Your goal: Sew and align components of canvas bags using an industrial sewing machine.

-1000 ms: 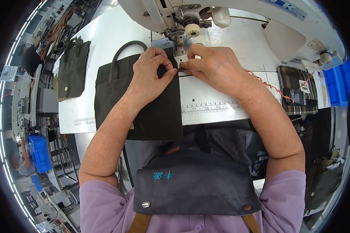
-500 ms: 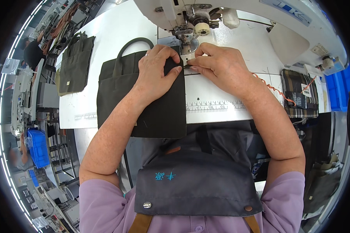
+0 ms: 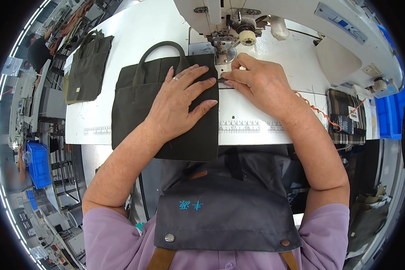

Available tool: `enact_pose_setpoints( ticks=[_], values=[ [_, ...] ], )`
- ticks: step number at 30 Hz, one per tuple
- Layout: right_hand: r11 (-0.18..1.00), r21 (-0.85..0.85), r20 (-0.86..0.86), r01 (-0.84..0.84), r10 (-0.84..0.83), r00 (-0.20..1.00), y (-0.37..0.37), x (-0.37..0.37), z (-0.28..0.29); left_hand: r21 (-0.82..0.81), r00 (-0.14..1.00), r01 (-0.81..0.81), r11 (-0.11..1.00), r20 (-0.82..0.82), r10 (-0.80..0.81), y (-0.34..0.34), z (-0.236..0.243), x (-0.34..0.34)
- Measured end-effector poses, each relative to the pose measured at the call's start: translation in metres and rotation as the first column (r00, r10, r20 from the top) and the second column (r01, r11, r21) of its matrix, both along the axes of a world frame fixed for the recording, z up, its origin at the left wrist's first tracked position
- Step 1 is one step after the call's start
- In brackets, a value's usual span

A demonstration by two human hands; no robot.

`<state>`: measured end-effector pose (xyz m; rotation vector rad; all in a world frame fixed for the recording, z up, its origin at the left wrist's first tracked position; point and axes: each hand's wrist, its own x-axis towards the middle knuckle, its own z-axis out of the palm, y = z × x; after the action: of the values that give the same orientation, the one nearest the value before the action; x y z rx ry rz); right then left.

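My left hand point(image 3: 178, 101) lies with fingers spread across a dark olive fabric bag point(image 3: 144, 119) with a looped handle, whose right edge reaches the sewing machine's metal plate point(image 3: 225, 56). Beside that edge, my right hand point(image 3: 261, 90) is closed in a pinch at the plate, just below the presser foot area; a small dark bit shows at its fingertips, too hidden to name. The white machine head point(image 3: 245, 18) with its cream tension dial hangs above both hands.
A second olive bag point(image 3: 86, 76) lies left on the white table point(image 3: 85, 123). A plaid fabric bundle point(image 3: 346, 114) with orange cord sits right, near a blue bin point(image 3: 389, 128). Other workers point(image 3: 36, 51) and machines line the far left.
My left hand has gone from curled fingers at the bag's edge to spread fingers lying lower on it. My right hand keeps its pinch. The view has shifted slightly.
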<state>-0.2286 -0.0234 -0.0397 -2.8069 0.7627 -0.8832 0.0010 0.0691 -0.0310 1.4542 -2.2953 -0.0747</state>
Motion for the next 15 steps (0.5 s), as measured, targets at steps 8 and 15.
enact_pose_setpoints(
  ticks=[8, 15],
  values=[
    [0.988, 0.002, 0.005, 0.154, -0.154, 0.988, -0.004, 0.003, -0.002, 0.020, 0.995, -0.087, 0.996, -0.037, 0.088, -0.021, -0.003, -0.010],
    [0.975, 0.044, 0.052, 0.219, -0.221, 0.974, -0.005, 0.000, 0.003, 0.009, 0.990, -0.125, 0.992, -0.063, 0.125, -0.050, -0.004, -0.006]
  ],
)
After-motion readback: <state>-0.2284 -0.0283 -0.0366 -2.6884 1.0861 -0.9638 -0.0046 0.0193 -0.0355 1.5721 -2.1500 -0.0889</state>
